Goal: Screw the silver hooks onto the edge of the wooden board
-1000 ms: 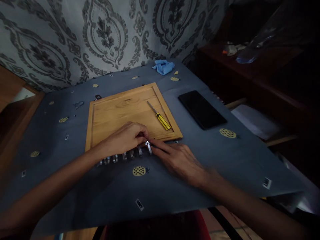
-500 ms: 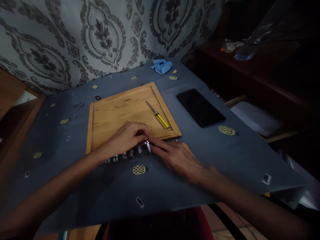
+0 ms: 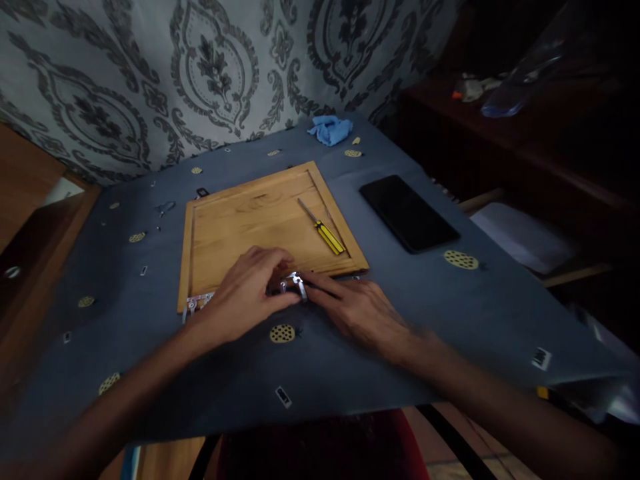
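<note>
A framed wooden board (image 3: pixel 240 217) lies flat on the table. Along its near edge runs a shiny metal hook strip (image 3: pixel 204 299), its left end showing beyond my wrist and its middle hidden behind my left hand. My left hand (image 3: pixel 253 283) curves over this edge, thumb and index finger apart around a bright metal hook (image 3: pixel 300 283) near the right end. From the right, my right hand (image 3: pixel 357 307) reaches in with fingers stretched out, fingertips at that same hook. On the board rests a yellow-handled screwdriver (image 3: pixel 327 237), its shaft pointing away from me.
Right of the board is a black phone (image 3: pixel 407 213). A crumpled blue cloth (image 3: pixel 330 130) sits at the back, and a small grey object (image 3: pixel 165 208) lies to the left. The patterned blue tablecloth (image 3: pixel 220 387) ends at the front above a red seat (image 3: pixel 320 447).
My left thumb and index finger have parted from their pinch, the thumb dropping below the edge. More of the hook strip shows at the left. The view has shifted slightly.
</note>
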`<state>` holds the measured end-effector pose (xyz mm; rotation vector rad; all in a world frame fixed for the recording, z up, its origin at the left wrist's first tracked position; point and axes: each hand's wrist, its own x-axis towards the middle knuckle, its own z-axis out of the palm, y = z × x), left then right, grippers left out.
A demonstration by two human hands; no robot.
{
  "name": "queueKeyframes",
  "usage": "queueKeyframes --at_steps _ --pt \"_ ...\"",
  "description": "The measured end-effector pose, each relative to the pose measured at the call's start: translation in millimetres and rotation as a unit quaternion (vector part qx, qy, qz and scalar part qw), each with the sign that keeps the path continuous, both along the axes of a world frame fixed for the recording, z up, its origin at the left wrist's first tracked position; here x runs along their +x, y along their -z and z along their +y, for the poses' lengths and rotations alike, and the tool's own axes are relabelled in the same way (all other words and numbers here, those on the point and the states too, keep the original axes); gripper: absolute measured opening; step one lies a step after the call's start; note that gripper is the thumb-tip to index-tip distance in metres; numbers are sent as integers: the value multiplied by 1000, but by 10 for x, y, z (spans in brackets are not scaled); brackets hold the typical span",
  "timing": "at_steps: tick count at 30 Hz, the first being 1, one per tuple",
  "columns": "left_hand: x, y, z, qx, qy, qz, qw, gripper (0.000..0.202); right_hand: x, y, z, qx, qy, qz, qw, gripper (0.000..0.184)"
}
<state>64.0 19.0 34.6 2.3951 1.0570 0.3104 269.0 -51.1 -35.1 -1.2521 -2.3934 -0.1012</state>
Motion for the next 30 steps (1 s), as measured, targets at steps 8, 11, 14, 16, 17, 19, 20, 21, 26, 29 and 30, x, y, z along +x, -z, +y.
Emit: queueKeyframes --at_steps 8,11,14,16,17,19,20,21,26,29,30 --pt "128 132 -225 89 -21 64 994 58 6 29 -9 7 -12 24 1000 32" --pt "143 161 -224 87 -29 73 993 58 -2 3 -14 -9 -3 15 1000 33" --pt "138 194 -229 83 -41 69 993 62 -3 -14 -12 -10 -5 15 1000 35" --pt "134 214 -238 80 -46 63 994 63 0 -16 -9 -3 -11 20 1000 35" --pt "133 221 -242 79 -48 59 994 63 3 -17 -8 -5 -12 21 1000 35" --pt "131 234 -248 76 -53 51 994 63 6 -20 -8 -13 -11 18 1000 37" --pt "130 240 -249 76 -55 47 994 64 7 -21 -8 -17 -11 18 1000 37" --pt "130 245 -249 75 -59 43 994 65 7 -22 -9 -20 -11 19 1000 38" --pt "134 262 -236 62 -78 32 995 69 4 -17 -13 -28 -11 20 999 38" --pt "137 259 -230 58 -84 29 994 69 6 -14 -12 -42 -9 12 999 39" --pt "137 256 -229 58 -83 28 994 69 6 -14 -12 -43 -10 12 999 39"
